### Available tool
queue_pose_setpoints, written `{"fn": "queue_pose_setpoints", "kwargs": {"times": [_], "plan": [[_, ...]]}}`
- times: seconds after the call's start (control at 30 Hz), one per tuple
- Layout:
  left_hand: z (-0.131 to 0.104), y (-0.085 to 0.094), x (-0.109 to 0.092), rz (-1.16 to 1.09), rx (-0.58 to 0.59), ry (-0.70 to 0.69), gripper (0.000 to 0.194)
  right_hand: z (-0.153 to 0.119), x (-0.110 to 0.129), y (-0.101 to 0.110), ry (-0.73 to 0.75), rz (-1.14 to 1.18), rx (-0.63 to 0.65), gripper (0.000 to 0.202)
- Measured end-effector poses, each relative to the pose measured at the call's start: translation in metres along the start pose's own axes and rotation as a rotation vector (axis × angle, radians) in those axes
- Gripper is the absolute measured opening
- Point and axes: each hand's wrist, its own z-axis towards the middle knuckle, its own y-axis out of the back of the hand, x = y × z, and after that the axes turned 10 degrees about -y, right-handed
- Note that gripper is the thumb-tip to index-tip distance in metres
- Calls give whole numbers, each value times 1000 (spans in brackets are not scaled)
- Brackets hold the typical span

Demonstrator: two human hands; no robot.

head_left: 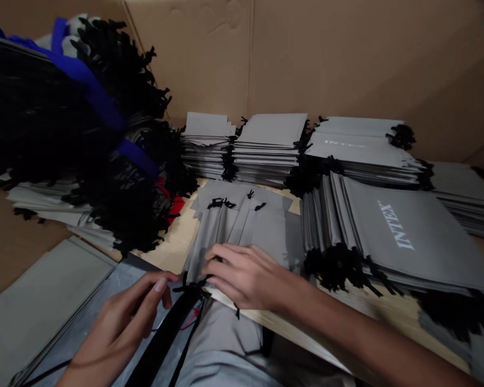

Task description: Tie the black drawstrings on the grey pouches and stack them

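Several narrow grey drawstring pouches (221, 224) with black cord ends lie overlapped on a pale board in front of me. My right hand (246, 274) rests across their near part, fingers bent over and gripping the fabric; black cord shows beside the fingertips. Just left of the pouches' near end, my left hand (127, 317) has its thumb pressed to the curled index finger, whose tip is by a black cord knot (185, 285). Whether something thin sits in that pinch is hidden. A wide black strap (161, 338) runs below, between my hands.
Grey pouches printed INTEX (419, 236) are piled at right. More pouch stacks (268, 131) line the cardboard wall (306, 59). At left stands a big black-corded bundle with a blue strap (92, 88), above flat grey sheets (44, 301). The pale board (177, 236) lies between.
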Motion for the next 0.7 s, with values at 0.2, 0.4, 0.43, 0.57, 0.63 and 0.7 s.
{"fn": "queue_pose_setpoints", "kwargs": {"times": [0.2, 0.4, 0.43, 0.57, 0.63, 0.7], "plan": [[0, -11, 3, 84, 23, -72, 42, 4, -3, 0, -45, 101, -9, 24], [-6, -15, 1, 118, -26, -77, 33, 12, -4, 26, -129, 360, -72, 23], [-5, -14, 4, 126, -23, -118, 32, 12, -5, 32, -153, 388, -87, 22], [-2, -11, 11, 202, -11, -256, 29, 12, -5, 45, -204, 346, -115, 24], [-1, -11, 12, 240, -30, -263, 29, 11, -4, 46, -193, 311, -98, 24], [-2, -11, 11, 258, -39, -270, 29, 11, -2, 42, -172, 279, -59, 24]]}}
